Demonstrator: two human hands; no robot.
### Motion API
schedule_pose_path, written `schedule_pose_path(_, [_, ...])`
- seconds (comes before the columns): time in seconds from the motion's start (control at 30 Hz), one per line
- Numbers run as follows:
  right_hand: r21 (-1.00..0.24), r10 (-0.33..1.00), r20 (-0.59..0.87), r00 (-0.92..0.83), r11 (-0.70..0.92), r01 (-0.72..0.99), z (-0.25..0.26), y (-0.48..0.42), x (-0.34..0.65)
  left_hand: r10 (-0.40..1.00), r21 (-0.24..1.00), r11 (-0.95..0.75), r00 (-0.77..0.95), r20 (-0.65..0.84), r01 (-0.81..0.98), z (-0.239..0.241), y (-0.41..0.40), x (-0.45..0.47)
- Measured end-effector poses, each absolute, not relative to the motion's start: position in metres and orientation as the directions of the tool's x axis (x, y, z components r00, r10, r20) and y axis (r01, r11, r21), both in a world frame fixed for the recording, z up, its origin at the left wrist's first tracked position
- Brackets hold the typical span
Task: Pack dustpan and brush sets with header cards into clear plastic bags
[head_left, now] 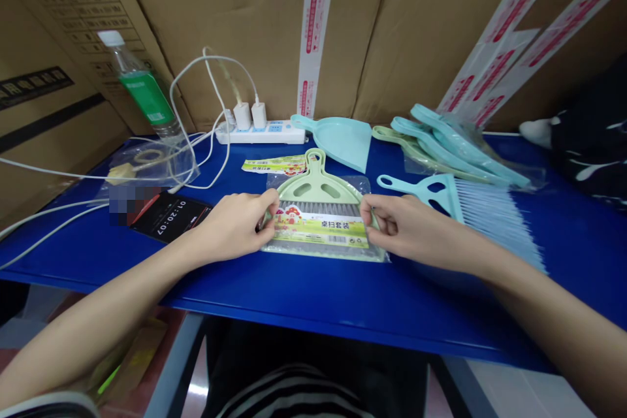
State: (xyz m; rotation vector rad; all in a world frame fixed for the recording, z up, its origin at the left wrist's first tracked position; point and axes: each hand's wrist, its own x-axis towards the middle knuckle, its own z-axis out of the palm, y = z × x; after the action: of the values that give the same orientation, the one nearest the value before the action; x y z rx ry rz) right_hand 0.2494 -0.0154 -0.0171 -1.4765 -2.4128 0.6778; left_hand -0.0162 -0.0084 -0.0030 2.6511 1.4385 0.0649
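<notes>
One bagged green set (317,188) lies on the counter (294,294) between two hands: the left hand (238,225) and right hand (404,227) each pinch one side edge, fingers (268,200) closed. Behind are one blue dustpan (343,140) and three other sets (460,144); one blue brush (448,196) lies right.

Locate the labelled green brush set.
The green brush set lies centrally in the head view, between left hand and right hand, nearer than the blue dustpan.

2 bare forearms (122,304) cross the worktop's (294,294) front edge, angled inward; the left hand (238,225) and right hand (406,228), fingers (268,200) curled, face each other.
</notes>
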Motion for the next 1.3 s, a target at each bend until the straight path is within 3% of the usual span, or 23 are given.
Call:
schedule_pose_path(0.17, [-0.495,0.884,-0.051,-0.465,0.382,0.78,-0.015,-0.017,0.248,0.835,0.219,-0.529,0.549,-0.037,0.82,-0.002,-0.007,-0.017])
schedule_pose_path(0.33, [-0.499,0.868,-0.016,-0.497,0.424,0.756,-0.015,-0.017,0.249,0.837,0.224,-0.532,0.547,-0.005,0.816,-0.002,-0.007,-0.017])
schedule_pose_path(0.6, [-0.498,0.87,-0.082,-0.487,0.388,0.776,-0.012,-0.017,0.247,0.855,0.074,-0.514,0.517,-0.035,0.855,0.0,-0.009,-0.012])
schedule_pose_path(0.87, [-0.407,0.844,0.146,-0.515,0.526,0.746,-0.016,-0.018,0.248,0.833,-0.008,-0.553,0.553,0.032,0.833,-0.003,-0.011,-0.013])
schedule_pose_path(0.97, [-0.356,0.789,0.26,-0.556,0.614,0.704,-0.018,-0.02,0.246,0.761,-0.045,-0.628,0.625,0.173,0.777,-0.006,-0.013,-0.014])
schedule_pose_path(1.1, [-0.336,0.687,0.334,-0.646,0.727,0.599,-0.018,-0.025,0.242,0.526,-0.099,-0.802,0.775,0.35,0.59,-0.008,-0.016,-0.012])
schedule_pose_path(1.2, [-0.314,0.619,0.302,-0.725,0.782,0.538,-0.019,-0.027,0.238,0.404,-0.137,-0.876,0.858,0.316,0.463,-0.012,-0.017,-0.01])
schedule_pose_path(1.3, [-0.237,0.592,0.25,-0.766,0.804,0.545,-0.021,-0.027,0.235,0.409,-0.141,-0.887,0.89,0.201,0.44,-0.015,-0.018,-0.007])
